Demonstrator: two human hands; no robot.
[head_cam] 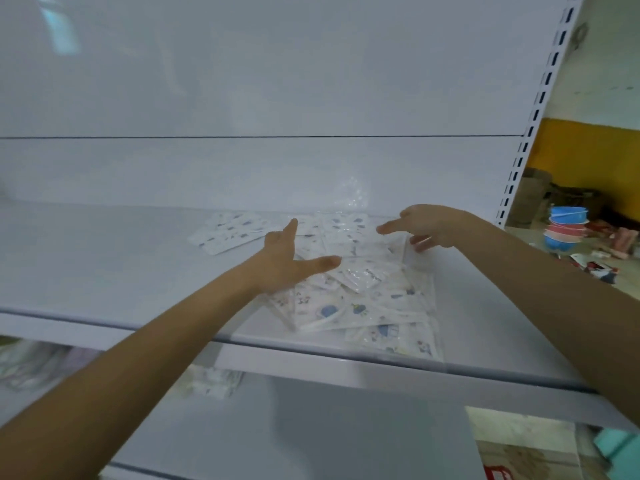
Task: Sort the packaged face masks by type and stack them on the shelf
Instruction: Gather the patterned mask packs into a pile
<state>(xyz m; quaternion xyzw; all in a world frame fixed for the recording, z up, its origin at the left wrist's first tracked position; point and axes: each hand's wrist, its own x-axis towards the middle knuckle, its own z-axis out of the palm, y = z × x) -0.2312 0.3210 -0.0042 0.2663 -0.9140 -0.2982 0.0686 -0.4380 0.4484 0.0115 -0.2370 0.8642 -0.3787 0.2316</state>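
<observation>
— Where did our masks lie?
— On the white metal shelf (pixel 114 258): a loose pile of packets (pixel 363 303) near the front, pointing every way, and a small stack (pixel 230 233) behind it to the left, long sides running roughly left to right.
— Their make?
— Flat rectangles, glossy clear film, blue prints.
— Our hands?
— Our left hand (pixel 285 263) lay spread on the pile, our right hand (pixel 427 226) straight-fingered at its right edge; neither grasped anything.
</observation>
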